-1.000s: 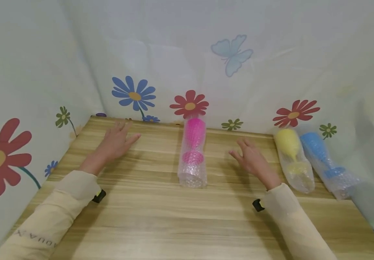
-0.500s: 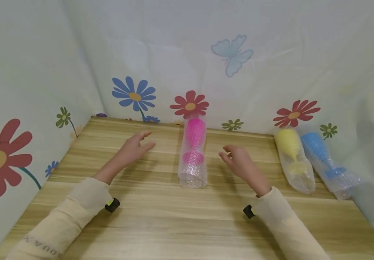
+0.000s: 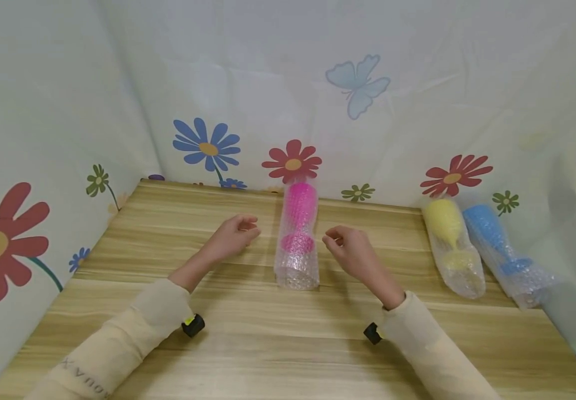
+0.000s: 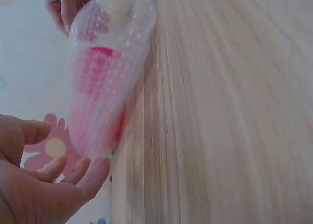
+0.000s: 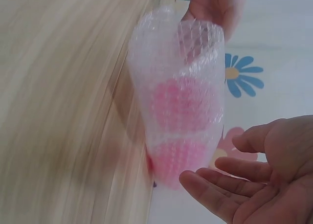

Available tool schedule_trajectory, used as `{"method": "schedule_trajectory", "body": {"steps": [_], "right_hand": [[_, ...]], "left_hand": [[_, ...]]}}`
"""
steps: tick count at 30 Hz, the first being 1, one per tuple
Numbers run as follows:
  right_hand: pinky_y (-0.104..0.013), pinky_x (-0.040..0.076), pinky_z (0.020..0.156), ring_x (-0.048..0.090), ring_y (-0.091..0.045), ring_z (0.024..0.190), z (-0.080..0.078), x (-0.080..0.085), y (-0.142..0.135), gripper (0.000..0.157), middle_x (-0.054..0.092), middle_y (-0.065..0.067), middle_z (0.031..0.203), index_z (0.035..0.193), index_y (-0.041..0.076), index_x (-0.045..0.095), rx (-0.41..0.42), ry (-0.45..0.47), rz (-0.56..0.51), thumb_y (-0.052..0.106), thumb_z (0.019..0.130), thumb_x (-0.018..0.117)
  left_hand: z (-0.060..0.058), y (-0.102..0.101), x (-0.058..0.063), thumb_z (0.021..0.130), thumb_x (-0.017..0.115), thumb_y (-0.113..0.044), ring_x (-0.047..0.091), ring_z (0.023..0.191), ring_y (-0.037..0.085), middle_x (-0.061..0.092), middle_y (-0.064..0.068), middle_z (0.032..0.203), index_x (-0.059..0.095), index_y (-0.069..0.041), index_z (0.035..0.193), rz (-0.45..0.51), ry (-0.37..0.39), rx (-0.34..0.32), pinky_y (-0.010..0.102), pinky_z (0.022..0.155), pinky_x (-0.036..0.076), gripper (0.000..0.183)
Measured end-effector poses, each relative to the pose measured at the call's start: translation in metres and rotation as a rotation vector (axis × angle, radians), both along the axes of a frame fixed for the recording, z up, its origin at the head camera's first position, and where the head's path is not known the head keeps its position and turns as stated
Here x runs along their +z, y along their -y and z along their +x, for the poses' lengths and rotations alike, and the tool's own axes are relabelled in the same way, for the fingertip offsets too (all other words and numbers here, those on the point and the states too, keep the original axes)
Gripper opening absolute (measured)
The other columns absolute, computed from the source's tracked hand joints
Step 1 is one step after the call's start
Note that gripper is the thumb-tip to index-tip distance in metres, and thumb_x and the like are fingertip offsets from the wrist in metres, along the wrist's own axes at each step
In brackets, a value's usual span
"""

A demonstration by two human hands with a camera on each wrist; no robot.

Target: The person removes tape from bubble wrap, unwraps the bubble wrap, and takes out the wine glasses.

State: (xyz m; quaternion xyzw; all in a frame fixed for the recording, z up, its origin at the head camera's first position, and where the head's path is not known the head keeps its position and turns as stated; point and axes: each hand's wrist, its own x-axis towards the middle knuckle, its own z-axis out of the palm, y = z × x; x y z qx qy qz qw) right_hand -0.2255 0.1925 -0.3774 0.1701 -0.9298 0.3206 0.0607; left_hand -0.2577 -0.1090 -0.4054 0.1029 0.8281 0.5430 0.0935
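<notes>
A bright pink goblet-shaped object (image 3: 300, 208), rolled in clear bubble wrap (image 3: 296, 272), lies mid-table with its wide end toward the back wall. To its left hovers my left hand (image 3: 230, 238), fingers loosely bent and a small gap from the wrap. My right hand (image 3: 355, 253) is close on the other side, also bent and holding nothing. The left wrist view shows the left fingers (image 4: 90, 180) spread near the pink end. In the right wrist view, the right fingers (image 5: 215, 187) are near that same end; whether they touch the wrap is unclear.
Two similar wrapped goblet shapes, one yellow (image 3: 445, 222) and one blue (image 3: 487, 225), lie side by side at the table's right edge. Flower-printed white cloth (image 3: 248, 83) walls in the wooden table (image 3: 278, 344) at the back and sides.
Both hands have moved inward toward the pink wrapped object, the left one rightward and the right one leftward. Their fingers have bent more. The wrapped objects have stayed in place.
</notes>
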Motion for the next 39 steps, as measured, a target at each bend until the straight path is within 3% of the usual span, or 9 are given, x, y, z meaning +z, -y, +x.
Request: {"method": "schedule_trajectory", "body": {"steps": [7,16,26,39], "right_hand": [[-0.043,0.06,0.08,0.072,-0.029,0.093,0.002,-0.001,0.011,0.024,0.075,-0.018,0.106,0.115,-0.006,0.072,-0.003,-0.003,-0.031,0.013,0.102,0.064],[-0.04,0.059,0.077,0.071,-0.026,0.086,0.0,-0.006,0.024,0.02,0.075,-0.014,0.099,0.109,-0.003,0.074,-0.045,-0.033,-0.096,0.015,0.102,0.066],[-0.037,0.06,0.077,0.072,-0.028,0.09,-0.001,-0.011,0.036,0.026,0.073,-0.017,0.102,0.113,-0.005,0.068,-0.053,0.015,-0.12,0.018,0.101,0.068],[-0.038,0.06,0.077,0.07,-0.031,0.094,-0.001,-0.015,0.031,0.026,0.069,-0.019,0.101,0.112,-0.006,0.062,-0.027,0.079,-0.126,0.012,0.097,0.073]], "left_hand": [[0.005,-0.026,0.001,0.107,0.056,-0.022,0.061,0.12,0.044,0.056,0.029,0.136,0.043,0.01,0.147,0.136,0.121,0.018,0.046,0.101,0.052,0.053],[0.007,-0.045,-0.004,0.105,0.058,-0.019,0.063,0.112,0.037,0.058,0.028,0.13,0.044,0.01,0.145,0.189,0.189,0.041,0.041,0.093,0.056,0.052],[0.007,-0.055,-0.006,0.106,0.057,-0.026,0.067,0.11,0.032,0.061,0.025,0.128,0.043,0.006,0.146,0.185,0.242,0.029,0.037,0.089,0.058,0.053],[0.009,-0.06,-0.006,0.104,0.061,-0.032,0.065,0.114,0.035,0.057,0.025,0.134,0.038,0.006,0.149,0.162,0.27,0.018,0.043,0.097,0.054,0.063]]}}
